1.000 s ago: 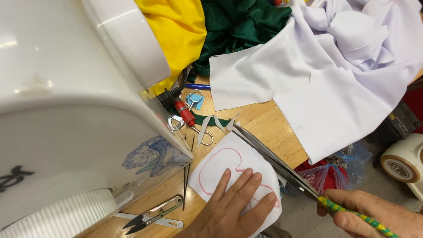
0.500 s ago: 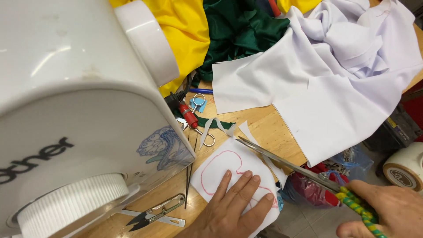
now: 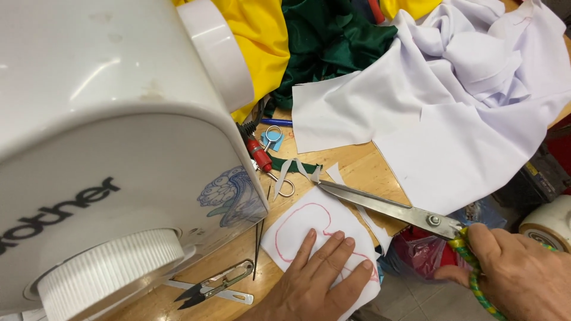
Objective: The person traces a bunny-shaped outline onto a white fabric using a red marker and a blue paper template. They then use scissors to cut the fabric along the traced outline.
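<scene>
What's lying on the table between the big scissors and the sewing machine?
In the head view, between the large scissors and the sewing machine lie thin white fabric scraps, a dark green strip and a red-handled tool.

My left hand (image 3: 318, 276) lay flat, palm down, its fingers (image 3: 333, 252) spread and stretched forward — four of them fanned apart, pointing away from me, the wrist running off the lower edge of view. My right hand (image 3: 511, 273) sat off to the side at the lower right, curled into a closed grip — knuckles up, its fingers (image 3: 452, 274) wrapped under and the thumb pressed forward, back of the hand facing me.
</scene>
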